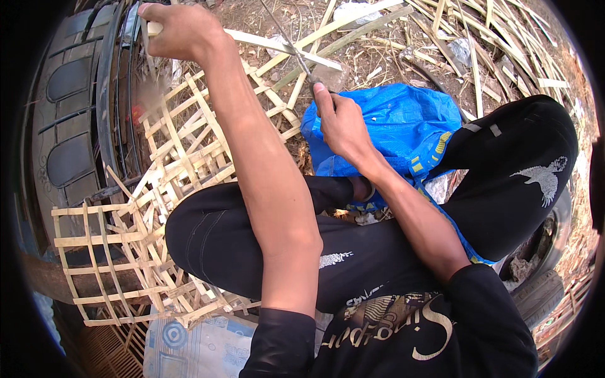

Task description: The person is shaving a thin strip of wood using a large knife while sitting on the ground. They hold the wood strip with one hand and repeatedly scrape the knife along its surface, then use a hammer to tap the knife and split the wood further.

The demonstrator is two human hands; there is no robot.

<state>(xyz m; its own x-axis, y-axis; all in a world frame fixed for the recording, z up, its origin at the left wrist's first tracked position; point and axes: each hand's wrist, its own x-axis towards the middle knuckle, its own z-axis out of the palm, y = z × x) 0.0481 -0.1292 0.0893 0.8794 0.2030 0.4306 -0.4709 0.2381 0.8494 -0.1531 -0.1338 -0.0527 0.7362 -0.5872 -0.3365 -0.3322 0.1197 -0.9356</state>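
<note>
A firm strip and a steady blade counted most

Your left hand (186, 31) was closed around one end of the bamboo strip (265, 43), fingers wrapped tight, at the upper left. The strip ran rightward from behind your wrist, out ahead of your bent legs, and its free end stopped just beyond your right hand (345, 126). That hand was curled fully around the handle of a narrow-bladed knife (280, 28), thumb laid along it toward the blade. The blade crossed the strip near its free end; you could not tell from this view whether the edge had bitten in.

Trimming or shaving looked like the step in hand. It called for a low, even blade angle and light pressure, because the short free end seemed likely to flex. Your left fingers were well apart from the edge, a spacing worth having. Strokes were best aimed clear of your knees and of the blue sack (391, 123) below your right hand. The woven bamboo lattice (180, 148) sat by your left leg, and loose bamboo strips (441, 48) lay scattered at the upper right.
</note>
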